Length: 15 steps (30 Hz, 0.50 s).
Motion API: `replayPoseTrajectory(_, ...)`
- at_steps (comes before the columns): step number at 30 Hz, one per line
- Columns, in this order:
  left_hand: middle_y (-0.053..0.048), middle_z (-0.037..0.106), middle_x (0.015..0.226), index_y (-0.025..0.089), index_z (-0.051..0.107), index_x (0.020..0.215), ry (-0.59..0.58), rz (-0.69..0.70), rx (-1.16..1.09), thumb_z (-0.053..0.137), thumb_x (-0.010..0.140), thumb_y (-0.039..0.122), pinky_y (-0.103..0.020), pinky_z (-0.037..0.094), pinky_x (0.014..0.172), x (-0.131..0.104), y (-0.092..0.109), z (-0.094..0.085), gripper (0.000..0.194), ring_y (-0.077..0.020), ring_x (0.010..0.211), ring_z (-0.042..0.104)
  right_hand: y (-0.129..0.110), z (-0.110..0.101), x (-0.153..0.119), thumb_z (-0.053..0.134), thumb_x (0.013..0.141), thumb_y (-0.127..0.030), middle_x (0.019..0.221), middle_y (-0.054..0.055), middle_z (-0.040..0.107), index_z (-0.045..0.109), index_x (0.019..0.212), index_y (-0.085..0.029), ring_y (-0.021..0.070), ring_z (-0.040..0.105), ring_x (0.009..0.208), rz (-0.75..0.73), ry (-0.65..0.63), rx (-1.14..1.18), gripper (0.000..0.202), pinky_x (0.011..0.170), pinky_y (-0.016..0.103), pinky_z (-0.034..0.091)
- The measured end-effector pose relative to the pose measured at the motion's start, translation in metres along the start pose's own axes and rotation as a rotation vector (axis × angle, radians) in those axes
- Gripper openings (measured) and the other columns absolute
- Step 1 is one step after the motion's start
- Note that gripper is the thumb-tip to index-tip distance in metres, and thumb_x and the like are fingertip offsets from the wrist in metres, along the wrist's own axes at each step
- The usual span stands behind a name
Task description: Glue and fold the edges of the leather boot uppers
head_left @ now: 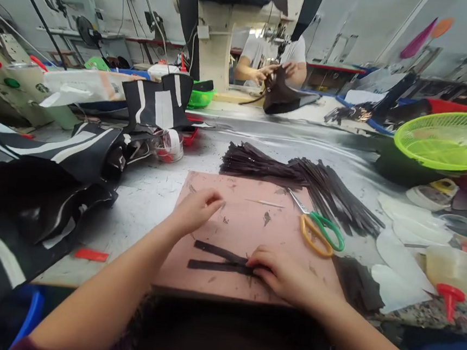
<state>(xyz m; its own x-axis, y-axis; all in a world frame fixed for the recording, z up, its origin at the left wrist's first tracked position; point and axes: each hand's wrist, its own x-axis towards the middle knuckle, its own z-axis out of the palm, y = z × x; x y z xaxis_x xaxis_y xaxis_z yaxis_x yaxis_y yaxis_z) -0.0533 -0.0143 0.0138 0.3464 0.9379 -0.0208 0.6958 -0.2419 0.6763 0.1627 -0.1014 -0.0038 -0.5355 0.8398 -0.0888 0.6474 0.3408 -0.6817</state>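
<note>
A pink board [229, 229] lies on the work table in front of me. Two narrow black strips [213, 266] lie on it, spread apart at their left ends and meeting under my right hand [276, 268], whose fingers pinch them. Above the board's left part, my left hand [197, 210] has thumb and fingers pressed together; anything between them is too small to make out. Scissors [318, 231] with one green and one yellow handle rest at the board's right side. A thin pointed stick [264, 203] and dark scraps [266, 217] lie on the board.
Behind the board are bundles of dark strips [267, 164]. Black pieces with white bands [64, 149] pile up on the left. At right stand a yellow-green basket [449, 142] and a red-tipped glue bottle [452, 270]. Across the table, a person [295, 52] holds a dark boot [287, 95] at a sewing machine.
</note>
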Motion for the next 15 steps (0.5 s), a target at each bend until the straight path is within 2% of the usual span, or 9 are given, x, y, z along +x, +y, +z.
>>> replayPoseTrajectory(2, -0.001, 0.060, 0.074, 0.018, 0.058, 0.075, -0.094, 0.009, 0.139, 0.048, 0.081, 0.028, -0.027, 0.039, 0.065, -0.029, 0.003, 0.009, 0.016, -0.0164, 0.071, 0.053, 0.005, 0.004, -0.006, 0.049, 0.076, -0.002, 0.086, 0.002, 0.065, 0.066, 0.087, -0.020, 0.0132, 0.060, 0.078, -0.046, 0.007, -0.120, 0.027, 0.073, 0.023, 0.048)
replayPoseTrajectory(5, -0.003, 0.058, 0.073, 0.018, 0.058, 0.071, -0.262, 0.110, 0.398, 0.044, 0.084, 0.028, -0.027, 0.038, 0.062, -0.064, 0.013, 0.029, 0.022, -0.0168, 0.069, 0.052, 0.005, 0.011, -0.013, 0.049, 0.076, -0.004, 0.091, 0.005, 0.063, 0.067, 0.087, -0.020, 0.0178, 0.057, 0.083, -0.148, 0.159, -0.356, 0.026, 0.073, 0.029, 0.047)
replayPoseTrajectory(7, -0.005, 0.058, 0.075, 0.017, 0.058, 0.071, -0.248, 0.127, 0.468, 0.042, 0.086, 0.029, -0.029, 0.039, 0.065, -0.076, 0.018, 0.043, 0.025, -0.0184, 0.072, 0.053, 0.002, 0.022, -0.017, 0.048, 0.077, -0.005, 0.090, 0.008, 0.063, 0.067, 0.084, -0.018, 0.0204, 0.055, 0.080, -0.209, 0.304, -0.518, 0.024, 0.069, 0.032, 0.045)
replayPoseTrajectory(11, -0.003, 0.060, 0.076, 0.017, 0.057, 0.072, -0.120, -0.047, 0.336, 0.050, 0.084, 0.031, -0.028, 0.041, 0.067, -0.076, 0.026, 0.060, 0.020, -0.0176, 0.075, 0.054, -0.001, 0.047, -0.026, 0.038, 0.080, -0.005, 0.084, 0.011, 0.063, 0.065, 0.095, -0.009, 0.0197, 0.053, 0.072, -0.264, 0.480, -0.650, 0.031, 0.063, 0.032, 0.042)
replayPoseTrajectory(15, -0.002, 0.061, 0.075, 0.018, 0.056, 0.068, -0.144, -0.095, 0.235, 0.049, 0.083, 0.027, -0.027, 0.040, 0.067, -0.070, 0.032, 0.059, 0.019, -0.0156, 0.074, 0.054, 0.001, 0.058, -0.033, 0.038, 0.083, -0.008, 0.093, 0.012, 0.064, 0.062, 0.105, -0.009, 0.0220, 0.054, 0.085, -0.258, 0.529, -0.653, 0.033, 0.072, 0.035, 0.043)
